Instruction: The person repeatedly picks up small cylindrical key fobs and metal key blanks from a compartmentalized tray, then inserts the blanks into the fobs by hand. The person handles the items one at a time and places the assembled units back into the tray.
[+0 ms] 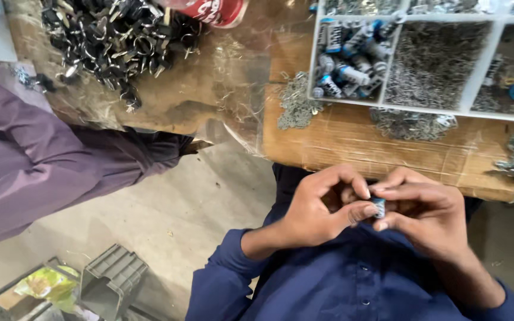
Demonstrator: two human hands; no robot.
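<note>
Both hands meet near the worktop (352,142) edge: left hand (316,211) and right hand (426,211) pinch a small blue-banded cylinder (379,207) between fingertips; a parts tray (426,107) lies beyond.

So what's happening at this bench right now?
A person in a blue shirt pinches a small blue-and-silver cylinder between the left hand and right hand, close to the chest. On the wooden bench ahead sits a white divided tray holding similar cylinders and small metal parts. Another person's purple sleeve lies beside a pile of black clips.
</note>
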